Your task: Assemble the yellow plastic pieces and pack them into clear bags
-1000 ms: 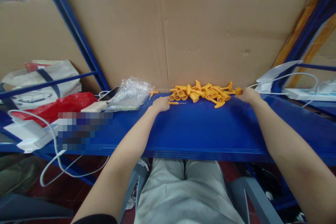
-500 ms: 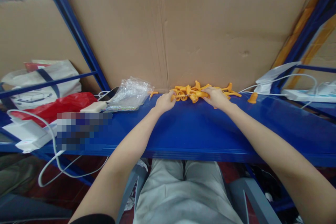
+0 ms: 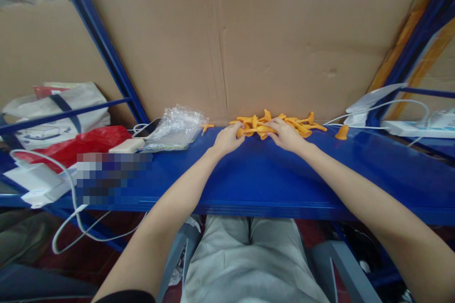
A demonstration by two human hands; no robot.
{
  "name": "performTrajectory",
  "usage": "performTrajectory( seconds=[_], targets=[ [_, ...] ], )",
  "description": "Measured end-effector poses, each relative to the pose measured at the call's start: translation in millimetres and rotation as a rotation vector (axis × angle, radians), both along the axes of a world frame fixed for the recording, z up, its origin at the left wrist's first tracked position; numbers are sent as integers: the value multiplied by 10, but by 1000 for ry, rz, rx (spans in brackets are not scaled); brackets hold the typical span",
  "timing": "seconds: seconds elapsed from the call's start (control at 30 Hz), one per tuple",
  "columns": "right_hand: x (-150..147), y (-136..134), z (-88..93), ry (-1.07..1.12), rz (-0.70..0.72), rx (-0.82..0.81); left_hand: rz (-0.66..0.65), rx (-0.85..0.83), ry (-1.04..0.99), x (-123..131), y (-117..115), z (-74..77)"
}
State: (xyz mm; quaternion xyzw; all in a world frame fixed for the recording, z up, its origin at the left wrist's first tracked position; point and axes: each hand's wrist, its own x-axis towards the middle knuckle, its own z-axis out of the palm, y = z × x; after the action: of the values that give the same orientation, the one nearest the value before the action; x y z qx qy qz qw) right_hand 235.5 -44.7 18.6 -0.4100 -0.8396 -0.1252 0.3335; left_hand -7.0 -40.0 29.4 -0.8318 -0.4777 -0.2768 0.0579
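My left hand (image 3: 227, 140) is closed, its fingertips pinching a rounded end of an orange, plastic-looking piece (image 3: 241, 132). Opposite it, my right hand (image 3: 286, 135) curls its thumb and fingers round the other side of the orange pieces, and a slim orange part spans the gap between both hands. Exactly what lies under the right fingers is hidden. Behind and beside the hands, against the cardboard, lies a heap of similar orange pieces (image 3: 308, 120) with stems and flared ends. One small orange cone (image 3: 341, 132) stands apart at the right.
The blue shelf (image 3: 249, 180) has cardboard (image 3: 284, 42) along its back. Clear plastic bags (image 3: 174, 130), a phone (image 3: 153, 126), a red bag (image 3: 88, 144) and white chargers with cables (image 3: 35, 177) lie left. A power strip (image 3: 415, 129) sits far right. A small orange piece (image 3: 206, 126) lies near the bags.
My hands have come closer together, the left moving slightly right and the right slightly left. The thin chain-like strand seen between them earlier no longer shows clearly.
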Motion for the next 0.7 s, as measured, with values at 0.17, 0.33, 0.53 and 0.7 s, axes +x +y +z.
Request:
performTrajectory(
  seconds=[0.17,0.33,0.53,0.7],
  targets=[
    [26,-4,3,42,83,-8,-44,36,-31,5,-2,-21],
    [13,1,-21,50,96,-37,-47,49,-32,-7,27,-65],
    [-5,15,-12,109,100,-39,-10,50,-54,2,23,-56],
    [-5,37,-21,223,93,-83,23,35,-63,27,3,-50]
  ],
)
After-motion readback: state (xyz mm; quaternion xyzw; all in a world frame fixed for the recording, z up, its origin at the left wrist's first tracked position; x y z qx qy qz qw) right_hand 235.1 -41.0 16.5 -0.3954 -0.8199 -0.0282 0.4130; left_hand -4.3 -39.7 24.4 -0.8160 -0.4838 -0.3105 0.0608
